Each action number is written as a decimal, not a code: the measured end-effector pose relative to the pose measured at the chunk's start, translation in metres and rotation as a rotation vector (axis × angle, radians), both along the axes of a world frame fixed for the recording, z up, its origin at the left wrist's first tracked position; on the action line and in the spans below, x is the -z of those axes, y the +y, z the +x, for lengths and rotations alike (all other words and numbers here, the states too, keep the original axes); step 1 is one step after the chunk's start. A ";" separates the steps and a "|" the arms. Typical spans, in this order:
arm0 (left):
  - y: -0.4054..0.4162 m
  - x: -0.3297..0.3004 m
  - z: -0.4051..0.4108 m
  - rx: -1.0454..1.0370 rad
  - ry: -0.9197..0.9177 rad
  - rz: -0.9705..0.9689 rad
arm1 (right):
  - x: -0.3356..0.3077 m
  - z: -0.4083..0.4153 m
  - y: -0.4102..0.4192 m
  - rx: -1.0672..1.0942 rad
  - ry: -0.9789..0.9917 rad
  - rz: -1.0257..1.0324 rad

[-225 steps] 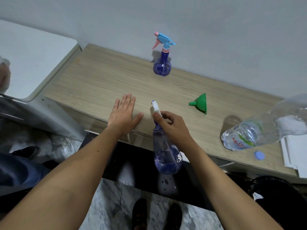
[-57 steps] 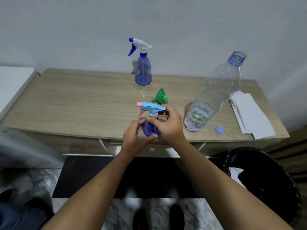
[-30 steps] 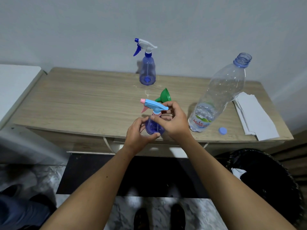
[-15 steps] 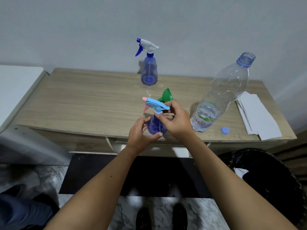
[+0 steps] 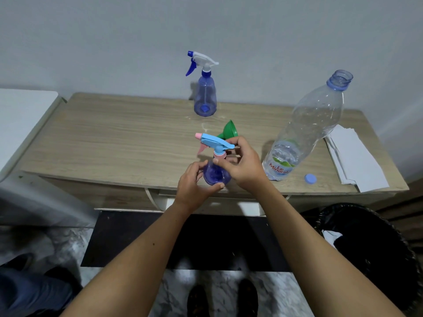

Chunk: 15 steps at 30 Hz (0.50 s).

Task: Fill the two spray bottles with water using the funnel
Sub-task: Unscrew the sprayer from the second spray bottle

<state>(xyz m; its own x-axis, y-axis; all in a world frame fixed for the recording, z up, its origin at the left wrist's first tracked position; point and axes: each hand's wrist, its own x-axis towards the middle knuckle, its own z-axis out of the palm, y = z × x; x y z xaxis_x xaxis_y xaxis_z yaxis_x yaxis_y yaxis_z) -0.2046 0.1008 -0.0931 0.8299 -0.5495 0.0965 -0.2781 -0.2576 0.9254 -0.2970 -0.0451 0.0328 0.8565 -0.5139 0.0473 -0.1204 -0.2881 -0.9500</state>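
Note:
A small purple spray bottle (image 5: 215, 173) with a light-blue and pink trigger head stands near the front edge of the wooden table (image 5: 119, 143). My left hand (image 5: 194, 188) wraps its base. My right hand (image 5: 242, 165) pinches the pink collar under the trigger head. A green funnel (image 5: 229, 132) lies on its side just behind them. The second spray bottle (image 5: 204, 94), with a white and blue head, stands upright at the back by the wall. A large clear water bottle (image 5: 304, 131), uncapped with a little water at the bottom, stands to the right.
A blue bottle cap (image 5: 310, 178) lies near the front right edge. White folded paper (image 5: 352, 156) sits at the table's right end. A black bin (image 5: 370, 243) is on the floor at right; a white surface (image 5: 20, 115) adjoins the left.
Since 7.5 s ago the white-headed bottle went to the back and the blue-headed one came to the front. In the last second my right fingers shifted on its collar while the left hand held still.

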 end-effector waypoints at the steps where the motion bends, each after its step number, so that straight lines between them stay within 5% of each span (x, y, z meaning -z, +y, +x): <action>1: 0.000 0.000 0.000 -0.001 0.009 -0.002 | -0.001 0.002 0.002 0.025 -0.007 -0.029; 15: 0.004 -0.013 -0.004 0.026 0.052 -0.046 | -0.062 0.008 -0.007 0.122 -0.307 0.074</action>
